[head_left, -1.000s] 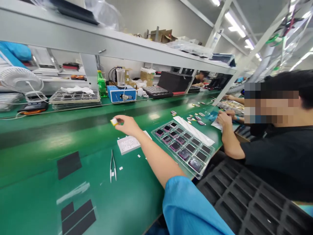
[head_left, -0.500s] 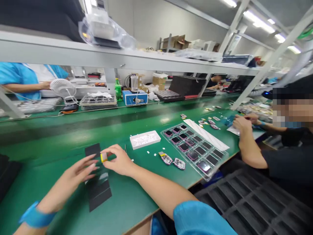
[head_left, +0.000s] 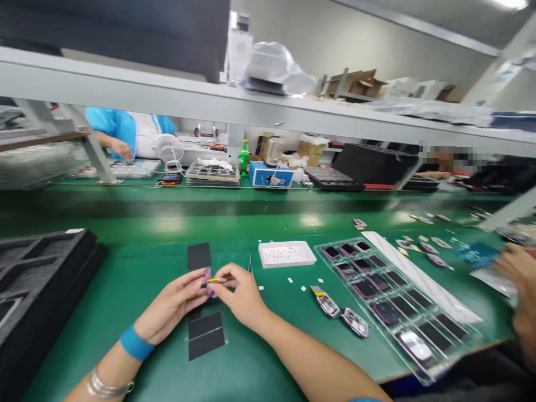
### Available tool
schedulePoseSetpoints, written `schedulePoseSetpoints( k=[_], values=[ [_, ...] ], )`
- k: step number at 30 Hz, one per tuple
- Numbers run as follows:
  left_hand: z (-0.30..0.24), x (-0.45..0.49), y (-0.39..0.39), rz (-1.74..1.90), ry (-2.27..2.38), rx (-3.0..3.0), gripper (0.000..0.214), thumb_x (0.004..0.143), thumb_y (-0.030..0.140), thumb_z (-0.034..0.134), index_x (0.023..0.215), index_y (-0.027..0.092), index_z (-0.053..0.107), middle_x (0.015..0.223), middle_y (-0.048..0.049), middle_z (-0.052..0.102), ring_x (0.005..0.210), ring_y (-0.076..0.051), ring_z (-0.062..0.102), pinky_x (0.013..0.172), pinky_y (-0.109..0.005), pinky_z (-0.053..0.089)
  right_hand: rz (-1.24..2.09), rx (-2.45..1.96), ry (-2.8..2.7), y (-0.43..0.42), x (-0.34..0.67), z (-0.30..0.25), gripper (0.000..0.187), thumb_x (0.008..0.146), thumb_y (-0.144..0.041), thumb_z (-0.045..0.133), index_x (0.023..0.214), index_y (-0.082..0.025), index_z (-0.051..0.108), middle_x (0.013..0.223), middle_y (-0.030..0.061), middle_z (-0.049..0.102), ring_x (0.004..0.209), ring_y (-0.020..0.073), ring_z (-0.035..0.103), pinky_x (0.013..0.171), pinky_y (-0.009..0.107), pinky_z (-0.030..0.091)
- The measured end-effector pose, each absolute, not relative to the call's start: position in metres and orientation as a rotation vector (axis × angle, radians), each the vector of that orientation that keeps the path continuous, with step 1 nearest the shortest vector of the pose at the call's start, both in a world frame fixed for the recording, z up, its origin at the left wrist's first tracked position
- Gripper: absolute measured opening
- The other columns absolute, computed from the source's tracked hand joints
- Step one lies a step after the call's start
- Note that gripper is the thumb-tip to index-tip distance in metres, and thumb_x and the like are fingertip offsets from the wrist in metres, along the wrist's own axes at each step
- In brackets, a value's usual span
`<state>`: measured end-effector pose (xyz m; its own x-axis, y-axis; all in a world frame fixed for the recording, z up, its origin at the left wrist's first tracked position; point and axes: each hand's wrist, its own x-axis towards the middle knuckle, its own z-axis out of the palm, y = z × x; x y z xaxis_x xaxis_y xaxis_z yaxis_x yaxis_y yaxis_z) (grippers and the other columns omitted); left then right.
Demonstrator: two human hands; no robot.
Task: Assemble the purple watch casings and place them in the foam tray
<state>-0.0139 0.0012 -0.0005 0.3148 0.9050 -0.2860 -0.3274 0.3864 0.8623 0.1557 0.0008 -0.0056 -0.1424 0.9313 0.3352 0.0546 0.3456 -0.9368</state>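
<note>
My left hand (head_left: 180,298) is closed on a small purple-rimmed device casing (head_left: 208,273), held on edge above the mat. My right hand (head_left: 243,293) pinches a flat battery with a yellow edge (head_left: 216,280) right against the casing; whether it sits inside the casing I cannot tell. Beneath and around the hands lie black rectangular pads (head_left: 205,335) on the green mat, partly hidden by the fingers. To the right of my right hand are two opened device casings (head_left: 355,322), one with a yellow-edged battery (head_left: 319,291) sticking out.
A white box of small pieces (head_left: 287,263) stands beyond my right hand, with tweezers (head_left: 250,263) beside it. Right of it lies a clear tray of devices (head_left: 419,312). Black foam trays (head_left: 50,301) are stacked at left. A co-worker's hand (head_left: 519,279) is at far right.
The view has turned left. My left hand, open before, now grips the purple-rimmed casing. My right hand has brought the battery up to it.
</note>
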Motion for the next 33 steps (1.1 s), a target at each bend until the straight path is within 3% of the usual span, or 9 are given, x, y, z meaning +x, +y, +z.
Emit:
schedulePoseSetpoints(
  k=[6, 11, 17, 33],
  values=[
    [-0.006, -0.01, 0.002, 0.984, 0.861, 0.796, 0.043, 0.063, 0.018, 0.08, 0.104, 0.016, 0.067, 0.107, -0.0082, 0.067, 0.089, -0.017, 0.065, 0.079, -0.025, 0.053, 1.156, -0.923, -1.498, 0.002, 0.157, -0.006, 0.014, 0.076, -0.028, 0.064, 0.083, -0.019, 0.055, 0.081, 0.0013, 0.064, 0.076, 0.015, 0.064, 0.071, 0.027, 0.054],
    [-0.002, -0.014, 0.0, 1.055, 0.761, 0.79, 0.046, 0.064, 0.019, 0.079, 0.108, 0.019, 0.066, 0.104, -0.0062, 0.068, 0.09, -0.017, 0.064, 0.083, -0.027, 0.052, 0.796, -1.026, -1.556, 0.002, 0.161, -0.002, 0.017, 0.077, -0.02, 0.059, 0.093, -0.02, 0.058, 0.09, 0.003, 0.062, 0.083, 0.016, 0.061, 0.079, 0.031, 0.05],
    [0.001, -0.015, -0.002, 1.039, 0.677, 0.855, 0.047, 0.063, 0.017, 0.079, 0.109, 0.022, 0.066, 0.098, -0.0052, 0.069, 0.085, -0.015, 0.064, 0.079, -0.024, 0.052, 0.674, -0.928, -1.744, -0.007, 0.158, 0.005, 0.005, 0.078, -0.02, 0.063, 0.082, -0.022, 0.065, 0.097, 0.0036, 0.057, 0.096, 0.017, 0.056, 0.09, 0.033, 0.044],
    [0.0, -0.013, -0.005, 1.082, 0.681, 0.923, 0.048, 0.063, 0.016, 0.078, 0.108, 0.023, 0.065, 0.104, -0.008, 0.067, 0.087, -0.018, 0.063, 0.078, -0.025, 0.05, 0.691, -0.963, -1.856, -0.01, 0.157, 0.006, 0.004, 0.079, -0.019, 0.064, 0.078, -0.022, 0.062, 0.099, 0.0036, 0.056, 0.099, 0.0176, 0.053, 0.091, 0.034, 0.042]
  ],
)
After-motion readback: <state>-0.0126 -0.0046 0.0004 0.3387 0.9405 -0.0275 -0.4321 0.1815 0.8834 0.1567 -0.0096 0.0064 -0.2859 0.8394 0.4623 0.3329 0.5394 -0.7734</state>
